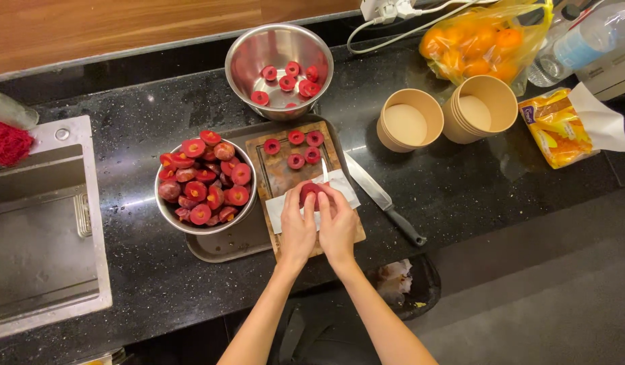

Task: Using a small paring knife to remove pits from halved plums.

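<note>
1. Our left hand (297, 226) and right hand (338, 226) both close around one red fruit (311, 194) over the wooden cutting board (280, 174), a small blade (324, 169) showing between them.
2. We judge the step as halving or pitting this fruit.
3. Next calls for a steady grip, fingertips kept off the blade; cut halves (295, 149) lie just ahead.

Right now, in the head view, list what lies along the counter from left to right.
Sink → full bowl of red fruit halves → cutting board → knife → paper cups → yellow packet.
</note>
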